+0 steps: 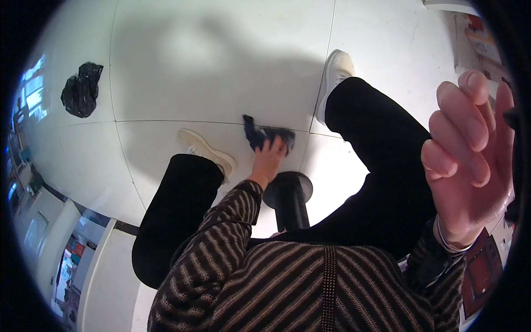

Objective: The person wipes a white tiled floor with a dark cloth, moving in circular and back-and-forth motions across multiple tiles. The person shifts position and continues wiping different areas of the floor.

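Observation:
My left hand reaches down between my feet, its fingers on a crumpled dark cloth that lies against the pale tiled floor. The cloth is blurred, and one narrow end of it sticks out beyond the fingers. My right hand is raised at the right, close to the camera. Its palm is in view, the fingers are loosely curled and apart, and nothing is seen in them. A thin band circles that wrist.
Just below my left hand stands a black round-flanged pedestal, between my legs. My light shoes rest on either side. A black plastic bag lies on the floor at the left. White furniture is at lower left, and a red-brown object at lower right.

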Motion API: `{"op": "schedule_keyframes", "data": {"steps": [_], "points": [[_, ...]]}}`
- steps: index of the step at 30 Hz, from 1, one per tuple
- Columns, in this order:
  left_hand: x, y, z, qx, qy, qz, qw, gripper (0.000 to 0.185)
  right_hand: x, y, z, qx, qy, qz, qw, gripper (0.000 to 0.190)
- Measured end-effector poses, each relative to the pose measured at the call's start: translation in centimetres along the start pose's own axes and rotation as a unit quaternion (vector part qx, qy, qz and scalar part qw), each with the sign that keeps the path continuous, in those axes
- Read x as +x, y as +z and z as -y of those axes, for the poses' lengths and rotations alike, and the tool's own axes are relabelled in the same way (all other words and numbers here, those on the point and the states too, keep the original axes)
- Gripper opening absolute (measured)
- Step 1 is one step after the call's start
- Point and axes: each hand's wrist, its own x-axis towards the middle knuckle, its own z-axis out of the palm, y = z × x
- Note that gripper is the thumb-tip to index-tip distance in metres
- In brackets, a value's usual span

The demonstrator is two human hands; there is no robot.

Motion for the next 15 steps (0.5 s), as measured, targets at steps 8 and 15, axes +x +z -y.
{"op": "schedule_keyframes", "data": {"steps": [8, 15], "points": [[0.0, -1.8, 9.5, 0.143, 0.189, -0.04, 0.971, 0.039, -0.5, 0.4, 0.0, -0.006, -0.005, 0.0, 1.0, 0.036], [2.9, -14.9, 21.8, 0.113, -0.247, -0.112, 0.956, 0.059, 0.5, 1.0, -0.9, -0.005, -0.034, -0.008, 0.999, 0.039]]}}
